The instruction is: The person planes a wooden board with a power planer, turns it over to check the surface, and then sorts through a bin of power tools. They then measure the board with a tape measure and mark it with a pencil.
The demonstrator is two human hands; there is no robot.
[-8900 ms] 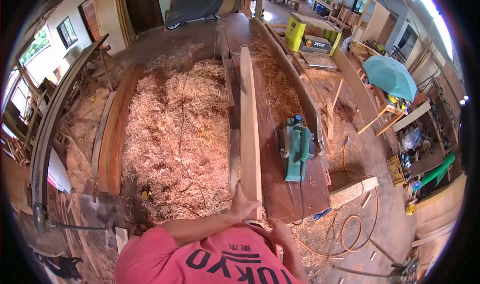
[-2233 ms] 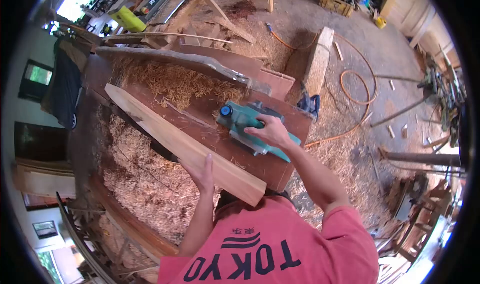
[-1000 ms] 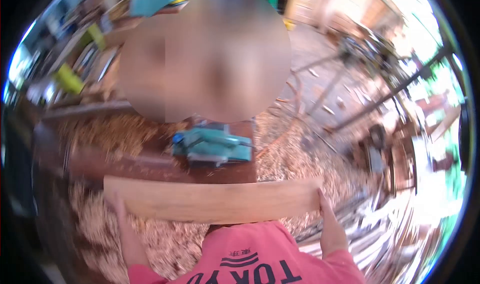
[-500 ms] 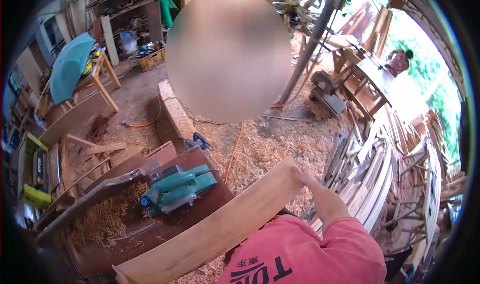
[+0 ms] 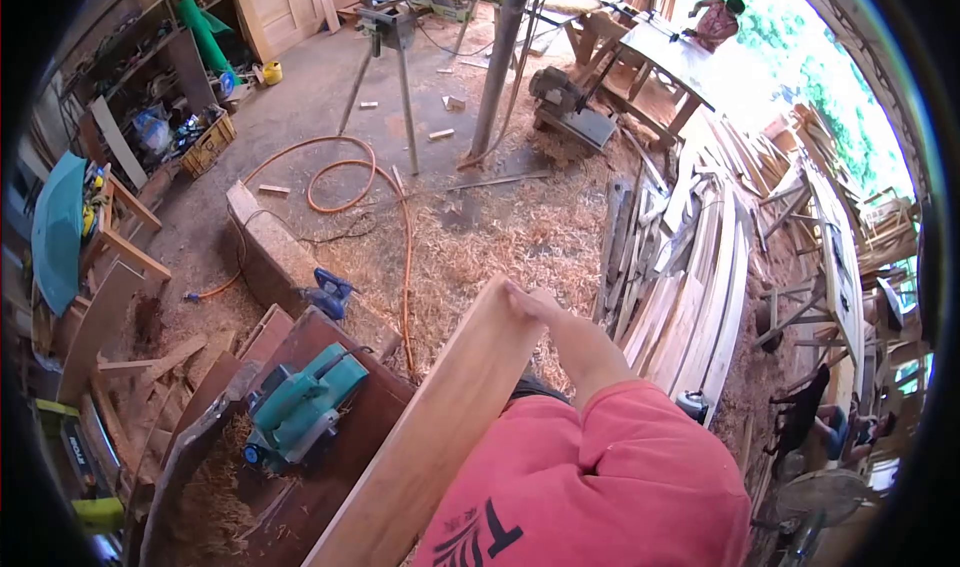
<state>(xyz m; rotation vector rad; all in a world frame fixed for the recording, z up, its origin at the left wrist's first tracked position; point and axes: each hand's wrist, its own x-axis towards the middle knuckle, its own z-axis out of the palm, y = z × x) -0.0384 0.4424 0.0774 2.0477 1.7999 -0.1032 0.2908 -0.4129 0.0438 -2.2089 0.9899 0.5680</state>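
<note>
My right hand (image 5: 535,305) is closed around the far end of a long, flat wooden board (image 5: 440,417). The board slants down to the lower edge of the view, close against my red shirt. My left hand is out of view, along with the board's near end. Left of the board, a teal electric planer (image 5: 305,404) rests on a dark reddish-brown plank (image 5: 345,452). Just beyond the planer is a blue power tool (image 5: 328,292).
Wood shavings (image 5: 500,237) cover the floor ahead, crossed by an orange hose (image 5: 407,267). A thick timber beam (image 5: 270,237) lies ahead on the left. Long planks (image 5: 690,317) are piled at right. A metal post (image 5: 497,77) stands ahead; another person (image 5: 716,25) is at a far table.
The view has turned right. The board now points more steeply away from me, and its near end and my left hand have gone out of view. My right hand keeps its grip.
</note>
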